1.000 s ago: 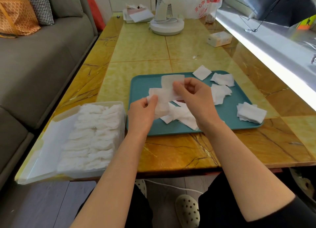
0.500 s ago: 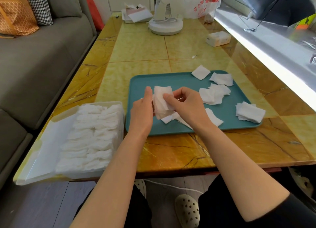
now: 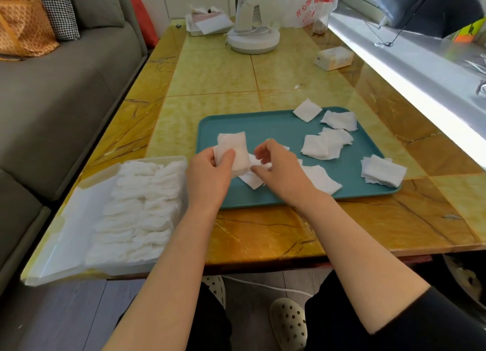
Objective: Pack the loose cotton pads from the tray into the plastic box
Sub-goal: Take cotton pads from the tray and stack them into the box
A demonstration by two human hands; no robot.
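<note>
Your left hand [image 3: 210,172] pinches a small pad stack [image 3: 232,150] over the tray [image 3: 263,124]. Right hand [image 3: 278,172] sits half-curled on loose pads [image 3: 252,182], grip unclear. Pads look light, soft and floppy, so pinch the stack edges gently. Plastic box [image 3: 79,219] is just left.

We sit at a yellow marble table [image 3: 215,72], grey sofa [image 3: 52,95] left, bright windowsill [image 3: 420,69] right, wood floor [image 3: 65,321] near.

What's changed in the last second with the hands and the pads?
The right hand let go of the stack of pads and dropped to the loose pads below it; whether it grips one is unclear. The left hand alone holds the stack. Tray, plastic box and other pads stayed put.
</note>
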